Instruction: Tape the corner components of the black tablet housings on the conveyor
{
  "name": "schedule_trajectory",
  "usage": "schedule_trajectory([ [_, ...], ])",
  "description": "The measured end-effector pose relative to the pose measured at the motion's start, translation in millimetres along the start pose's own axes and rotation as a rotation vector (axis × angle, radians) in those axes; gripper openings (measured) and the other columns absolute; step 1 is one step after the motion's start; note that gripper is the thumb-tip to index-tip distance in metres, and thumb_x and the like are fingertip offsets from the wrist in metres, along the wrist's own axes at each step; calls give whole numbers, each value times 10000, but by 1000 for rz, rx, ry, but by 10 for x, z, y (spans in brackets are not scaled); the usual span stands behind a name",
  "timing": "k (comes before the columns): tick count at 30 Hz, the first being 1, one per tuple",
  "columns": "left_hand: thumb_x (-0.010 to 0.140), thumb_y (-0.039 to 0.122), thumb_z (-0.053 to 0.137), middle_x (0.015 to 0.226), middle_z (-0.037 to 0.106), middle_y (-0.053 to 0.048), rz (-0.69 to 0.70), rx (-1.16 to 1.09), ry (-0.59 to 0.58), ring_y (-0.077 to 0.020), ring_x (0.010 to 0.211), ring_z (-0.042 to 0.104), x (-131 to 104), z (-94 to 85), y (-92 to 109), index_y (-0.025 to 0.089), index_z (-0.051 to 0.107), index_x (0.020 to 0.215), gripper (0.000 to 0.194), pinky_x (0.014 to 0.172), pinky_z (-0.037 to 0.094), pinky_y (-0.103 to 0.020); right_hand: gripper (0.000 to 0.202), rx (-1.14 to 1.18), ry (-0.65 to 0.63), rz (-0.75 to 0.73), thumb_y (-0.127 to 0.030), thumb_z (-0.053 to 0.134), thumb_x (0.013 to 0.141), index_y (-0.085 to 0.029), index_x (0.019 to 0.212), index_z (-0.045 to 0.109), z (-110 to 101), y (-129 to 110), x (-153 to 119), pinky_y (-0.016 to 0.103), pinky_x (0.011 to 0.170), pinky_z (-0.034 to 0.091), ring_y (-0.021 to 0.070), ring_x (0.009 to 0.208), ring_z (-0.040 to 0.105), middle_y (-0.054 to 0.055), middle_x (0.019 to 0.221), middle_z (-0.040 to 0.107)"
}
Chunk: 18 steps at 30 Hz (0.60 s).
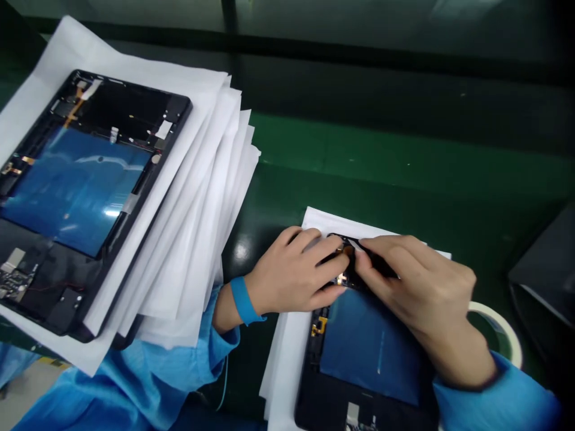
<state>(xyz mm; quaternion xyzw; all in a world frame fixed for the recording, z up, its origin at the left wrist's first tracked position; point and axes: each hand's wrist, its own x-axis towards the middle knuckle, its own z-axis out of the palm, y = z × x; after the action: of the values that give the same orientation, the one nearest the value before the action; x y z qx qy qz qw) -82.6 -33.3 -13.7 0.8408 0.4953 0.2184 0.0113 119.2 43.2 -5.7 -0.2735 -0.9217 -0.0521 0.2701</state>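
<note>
An opened black device (363, 389) with a blue panel (372, 347) lies on white sheets (287, 353) at the lower right. My left hand (300, 269) rests on its upper left corner, fingers spread over the gold and black parts there. Beside it, my right hand (413, 281) pinches a small whitish piece (356, 244) at the device's top edge; the fingers partly hide it. A blue band (245, 300) circles my left wrist.
At the left, a tall stack of white sheets (215, 161) carries another opened device (76, 179). A roll of pale tape (505, 332) lies beyond my right wrist. A dark object (545, 269) stands at the right edge of the green table (341, 149).
</note>
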Motion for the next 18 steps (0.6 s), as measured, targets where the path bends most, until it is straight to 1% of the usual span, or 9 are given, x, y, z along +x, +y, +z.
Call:
schedule_trajectory([
  [4, 1018, 401, 437, 1266, 647, -75, 1, -15, -2, -275, 1103, 553, -7, 15, 7, 167, 650, 1198, 364, 921, 427, -436, 178, -25, -16, -8, -156, 731, 849, -180, 992, 628, -11, -5, -3, 255, 598, 447, 145, 737, 681, 9, 869, 731],
  [8, 1018, 403, 432, 1260, 648, -74, -7, -20, 2, -276, 1108, 553, -11, 25, 16, 167, 652, 1195, 369, 920, 435, -438, 193, -19, -23, -15, -153, 737, 845, -180, 1001, 627, -8, -1, -14, 253, 611, 455, 148, 749, 684, 10, 877, 731],
  [14, 1010, 396, 453, 1259, 645, -78, -6, -22, 1, -277, 1107, 553, -13, 24, 7, 163, 644, 1197, 355, 922, 443, -445, 155, -54, -41, -39, -167, 724, 864, -184, 986, 631, 9, 8, 9, 262, 603, 431, 145, 744, 672, 4, 883, 735],
  [18, 1011, 373, 445, 1254, 648, -73, -11, -41, 2, -275, 1113, 559, -17, 23, 6, 151, 650, 1184, 349, 939, 446, -442, 143, -77, -58, -80, -176, 724, 867, -183, 993, 656, -19, 6, 11, 263, 613, 427, 137, 734, 649, 9, 897, 736],
])
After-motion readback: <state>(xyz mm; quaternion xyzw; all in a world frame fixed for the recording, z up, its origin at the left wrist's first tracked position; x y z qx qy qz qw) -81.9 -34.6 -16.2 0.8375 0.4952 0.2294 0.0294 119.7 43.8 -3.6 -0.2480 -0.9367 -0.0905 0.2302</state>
